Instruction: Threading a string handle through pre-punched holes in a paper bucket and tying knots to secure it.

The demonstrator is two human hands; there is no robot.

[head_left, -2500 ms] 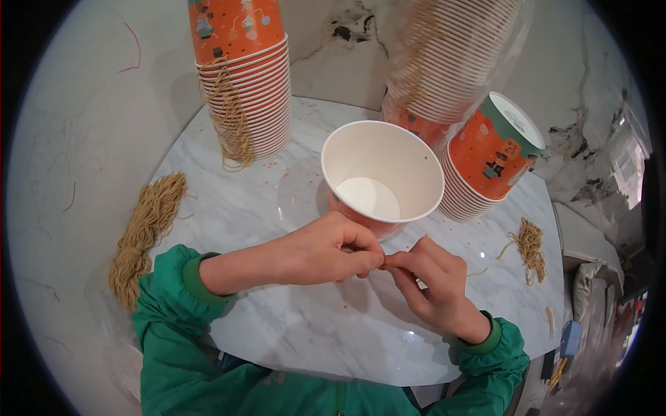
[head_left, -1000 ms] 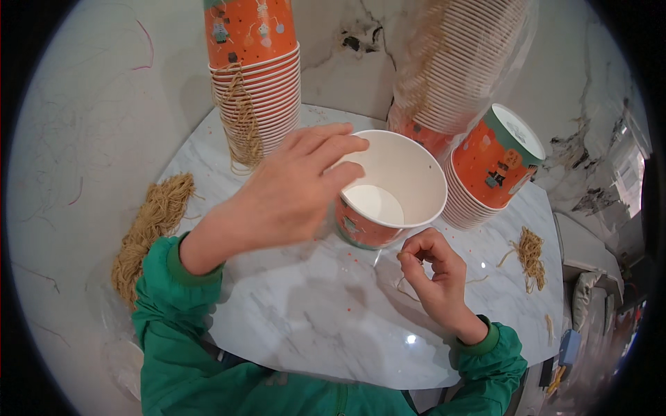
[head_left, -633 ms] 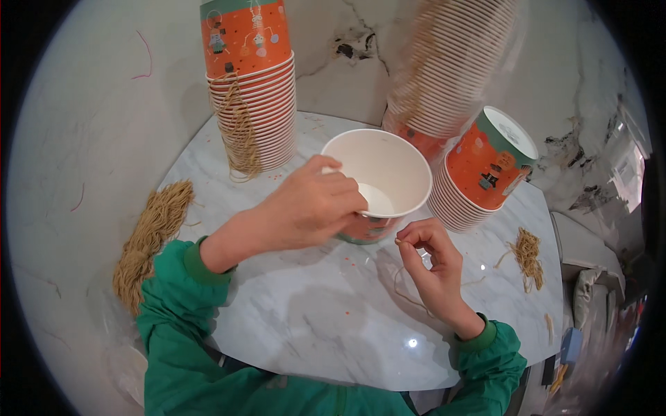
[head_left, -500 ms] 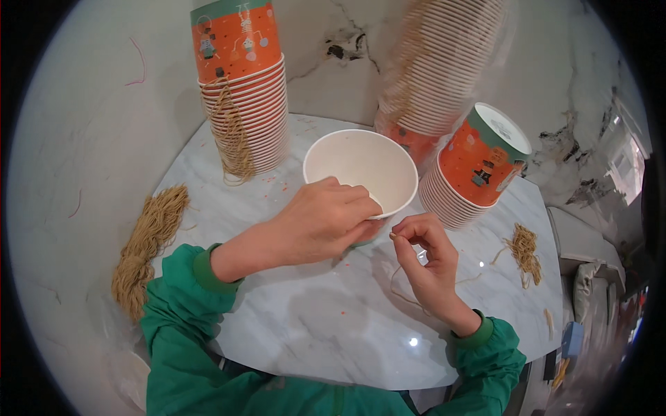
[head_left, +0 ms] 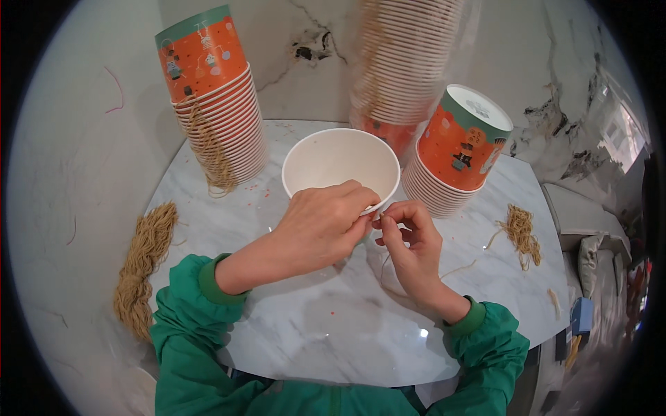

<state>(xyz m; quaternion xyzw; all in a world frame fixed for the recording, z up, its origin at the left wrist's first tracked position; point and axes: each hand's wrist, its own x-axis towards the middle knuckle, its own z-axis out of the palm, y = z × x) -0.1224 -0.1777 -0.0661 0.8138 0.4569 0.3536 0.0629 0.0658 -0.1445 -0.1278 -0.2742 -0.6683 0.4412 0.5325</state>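
Observation:
A large white-lined paper tub [head_left: 329, 156] stands mouth up in the middle of the marble-patterned table. My left hand [head_left: 320, 225] is closed on its near rim, fingers inside the mouth and thumb on the outer wall. Just right of it, my right hand [head_left: 412, 243] pinches the end of a thin tan cord [head_left: 382, 272] close to the tub's outside, below the rim. The rest of that cord loops down onto the table under my right wrist. The spot where the cord meets the tub is hidden by my fingers.
At the left, strands of cord [head_left: 211, 156] hang down a tall stack of orange tubs [head_left: 208, 59]. A cord bundle [head_left: 147, 256] lies at the left edge. Behind stands a plastic-wrapped tub stack [head_left: 409, 62]. Right are upturned tubs [head_left: 458, 145] and a small cord heap [head_left: 522, 232].
My right hand has moved in closer to the tub's rim and my left hand, bringing the cord end with it. My left hand keeps its grip. The whole view has shifted slightly.

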